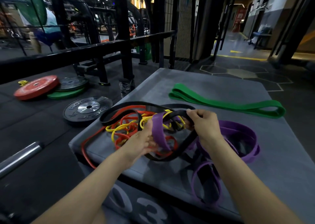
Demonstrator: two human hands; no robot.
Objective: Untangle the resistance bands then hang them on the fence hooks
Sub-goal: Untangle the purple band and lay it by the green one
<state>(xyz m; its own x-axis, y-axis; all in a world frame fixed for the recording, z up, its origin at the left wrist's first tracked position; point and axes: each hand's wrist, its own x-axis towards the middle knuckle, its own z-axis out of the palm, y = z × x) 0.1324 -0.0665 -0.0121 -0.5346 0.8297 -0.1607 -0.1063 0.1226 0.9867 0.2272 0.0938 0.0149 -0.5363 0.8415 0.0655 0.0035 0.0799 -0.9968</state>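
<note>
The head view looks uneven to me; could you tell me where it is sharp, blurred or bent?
Head view: the tangled bands and both hands, left and right, are fairly sharp; the dim gym background is soft and smeared, worst in the corridor at upper right; wide-angle bending curves the black rail; the grey box top is evenly lit, without glare.

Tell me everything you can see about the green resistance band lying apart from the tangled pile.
The wide green rubber resistance band is a flat, matte loop, folded long so its layers lie stacked, with a rounded open end at the right. It lies flat on the grey padded box top, beyond the tangled pile, running diagonally from far left to near right. Neither hand nor any other band touches it.
</note>
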